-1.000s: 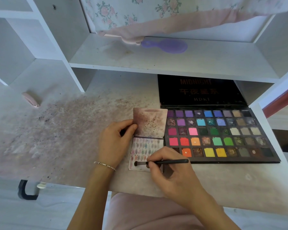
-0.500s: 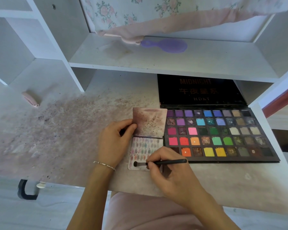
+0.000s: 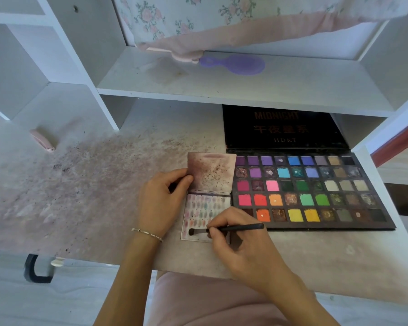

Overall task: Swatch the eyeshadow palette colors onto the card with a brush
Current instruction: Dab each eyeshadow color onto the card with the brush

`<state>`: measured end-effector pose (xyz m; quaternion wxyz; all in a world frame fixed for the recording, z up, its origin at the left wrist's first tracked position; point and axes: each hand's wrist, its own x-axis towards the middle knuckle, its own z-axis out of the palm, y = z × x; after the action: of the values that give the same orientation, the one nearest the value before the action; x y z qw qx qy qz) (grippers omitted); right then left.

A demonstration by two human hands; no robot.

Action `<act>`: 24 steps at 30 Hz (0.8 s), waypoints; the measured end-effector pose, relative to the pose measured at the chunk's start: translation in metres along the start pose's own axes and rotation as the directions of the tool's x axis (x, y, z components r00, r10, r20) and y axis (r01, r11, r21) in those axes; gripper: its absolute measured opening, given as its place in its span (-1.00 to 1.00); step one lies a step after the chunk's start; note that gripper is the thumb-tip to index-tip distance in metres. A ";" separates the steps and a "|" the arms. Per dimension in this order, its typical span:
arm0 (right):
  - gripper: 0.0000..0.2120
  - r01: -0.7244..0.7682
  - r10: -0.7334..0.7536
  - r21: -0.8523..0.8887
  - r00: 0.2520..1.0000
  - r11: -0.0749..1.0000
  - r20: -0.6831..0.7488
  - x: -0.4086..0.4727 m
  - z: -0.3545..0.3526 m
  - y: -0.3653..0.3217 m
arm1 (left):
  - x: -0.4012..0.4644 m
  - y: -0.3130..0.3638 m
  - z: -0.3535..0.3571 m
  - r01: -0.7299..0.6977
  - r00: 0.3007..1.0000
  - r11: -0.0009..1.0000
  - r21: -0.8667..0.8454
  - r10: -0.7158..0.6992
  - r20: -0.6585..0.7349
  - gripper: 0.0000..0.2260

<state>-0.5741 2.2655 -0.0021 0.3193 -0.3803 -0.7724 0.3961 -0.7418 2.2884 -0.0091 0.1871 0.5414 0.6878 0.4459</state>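
Palette [image 3: 309, 191] lid marked "MIDNIGHT" and "HDKT".
Brush [image 3: 226, 229] is pinched by right hand [image 3: 243, 243] on card [image 3: 198, 212]; card is gripped by left hand [image 3: 160, 198].

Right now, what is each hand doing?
Left hand: fingers pinch the card at its left edge.
Right hand: fingers grip the brush, tip on the card.

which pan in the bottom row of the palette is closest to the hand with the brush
The dark brownish pan at the row's far left end, partly hidden behind the right hand gripping the brush. The orange pan beside it sits farther right.
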 end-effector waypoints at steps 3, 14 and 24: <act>-0.89 0.004 -0.004 0.015 1.000 1.000 0.012 -0.001 0.000 0.000 | 0.000 0.000 0.000 0.006 1.000 1.000 0.004 -0.006 0.003 -0.87; -0.93 0.015 -0.015 0.015 1.000 1.000 0.005 -0.001 0.000 0.001 | 0.000 0.002 0.000 -0.002 1.000 1.000 0.013 0.002 0.003 -0.87; -0.87 0.065 -0.041 0.082 0.965 0.995 -0.260 -0.002 -0.008 0.006 | 0.001 0.000 0.000 -0.002 1.000 1.000 0.021 0.002 -0.006 -0.86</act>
<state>-0.5646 2.2688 -0.0043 0.4444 -0.3931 -0.7156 0.3687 -0.7419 2.2890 -0.0092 0.1789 0.5427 0.6924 0.4405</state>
